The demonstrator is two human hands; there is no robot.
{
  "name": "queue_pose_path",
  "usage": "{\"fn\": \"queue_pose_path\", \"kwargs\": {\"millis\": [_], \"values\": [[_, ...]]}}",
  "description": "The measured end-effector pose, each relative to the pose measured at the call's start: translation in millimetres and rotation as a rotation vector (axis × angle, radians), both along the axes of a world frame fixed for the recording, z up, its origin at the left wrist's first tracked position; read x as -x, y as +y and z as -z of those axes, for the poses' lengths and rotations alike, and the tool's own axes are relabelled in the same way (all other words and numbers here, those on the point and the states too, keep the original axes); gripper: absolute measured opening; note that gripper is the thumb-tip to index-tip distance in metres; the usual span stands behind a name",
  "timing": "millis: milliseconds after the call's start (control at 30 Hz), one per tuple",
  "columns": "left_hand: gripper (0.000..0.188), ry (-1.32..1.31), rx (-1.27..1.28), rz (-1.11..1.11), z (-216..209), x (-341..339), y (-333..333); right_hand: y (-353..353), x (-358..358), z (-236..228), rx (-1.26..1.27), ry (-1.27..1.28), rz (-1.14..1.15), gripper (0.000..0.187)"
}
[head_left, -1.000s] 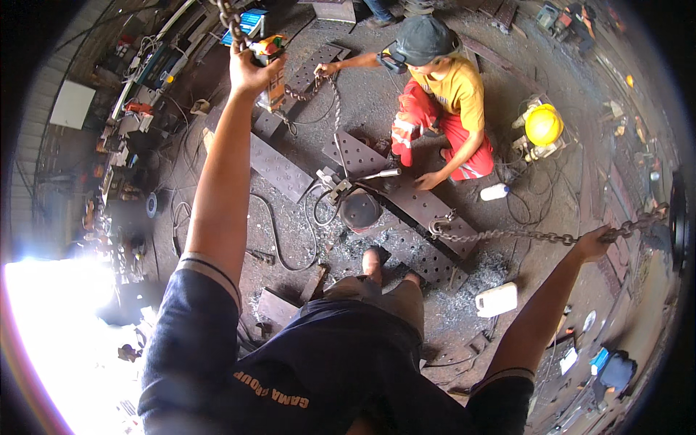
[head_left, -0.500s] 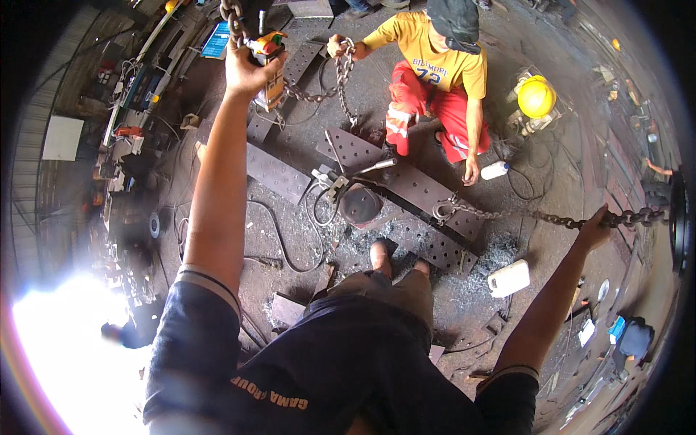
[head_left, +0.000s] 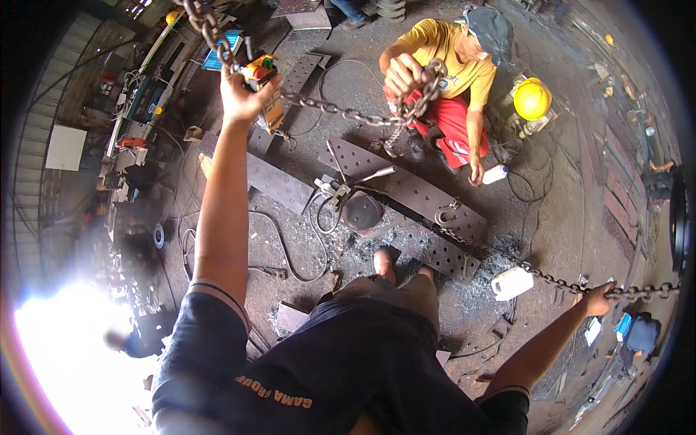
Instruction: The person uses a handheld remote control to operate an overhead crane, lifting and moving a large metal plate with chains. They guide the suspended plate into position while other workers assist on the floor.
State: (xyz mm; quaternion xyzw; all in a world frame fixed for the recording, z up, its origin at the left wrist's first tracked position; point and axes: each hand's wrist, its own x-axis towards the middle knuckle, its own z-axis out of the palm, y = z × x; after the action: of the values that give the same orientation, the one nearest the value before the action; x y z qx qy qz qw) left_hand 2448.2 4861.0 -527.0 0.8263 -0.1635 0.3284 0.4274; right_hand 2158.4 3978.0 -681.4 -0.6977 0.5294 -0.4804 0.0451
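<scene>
My left hand (head_left: 245, 96) is raised at the upper left, closed around an orange pendant control (head_left: 272, 109) with coloured buttons and against a heavy chain (head_left: 206, 25). From behind that hand the chain runs right to the raised fist (head_left: 404, 76) of a crouching co-worker, who grips it. Low at the right, my right hand (head_left: 598, 299) is closed on another chain (head_left: 551, 279). This one leads to a shackle (head_left: 448, 214) at a drilled steel plate (head_left: 406, 181). The co-worker's other hand (head_left: 475, 172) hangs near a white bottle (head_left: 495, 174).
Between the plates and my feet stands a dark round-topped piece (head_left: 362, 212), beside a metal tool (head_left: 333, 192) with a long handle. Metal shavings, cables and a white jerrycan (head_left: 512, 283) lie on the floor. A yellow helmet (head_left: 532, 99) is beyond the co-worker.
My right hand has moved down with its chain, which sags lower. The co-worker's fist has come nearer and to the right, bringing the bunched chain along. My left hand sits slightly lower.
</scene>
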Motion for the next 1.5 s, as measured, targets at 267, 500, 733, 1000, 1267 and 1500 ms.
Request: {"fn": "queue_pose_path", "kwargs": {"millis": [267, 500, 733, 1000, 1267, 1500], "values": [[0.073, 0.166, 0.121, 0.346, 9.1, 47.2, -52.7, -12.1, 49.8, 11.9, -0.101, -0.029, -0.048, 0.057], [0.067, 0.373, 0.193, 0.65, 22.5, 90.8, -188.3, -10.7, 72.6, 25.0, 0.03, -0.077, -0.121, 0.051], [0.044, 0.486, 0.163, 0.945, 31.5, 153.9, -308.4, -45.7, 66.4, 30.5, -0.057, -0.002, -0.196, 0.041], [0.067, 0.559, 0.131, 1.126, 81.1, 242.2, -406.3, -56.6, 6.8, 11.3, -0.247, -0.089, -0.385, 0.037], [0.093, 0.645, 0.527, 0.676, 104.6, 361.8, -451.4, -200.4, 6.1, -18.2, -0.095, -0.163, -0.686, 0.042], [0.086, 0.534, 0.345, 0.31, 81.2, 431.2, -464.9, -245.3, -40.9, -22.1, -0.077, -0.106, -0.81, 0.051]]}}
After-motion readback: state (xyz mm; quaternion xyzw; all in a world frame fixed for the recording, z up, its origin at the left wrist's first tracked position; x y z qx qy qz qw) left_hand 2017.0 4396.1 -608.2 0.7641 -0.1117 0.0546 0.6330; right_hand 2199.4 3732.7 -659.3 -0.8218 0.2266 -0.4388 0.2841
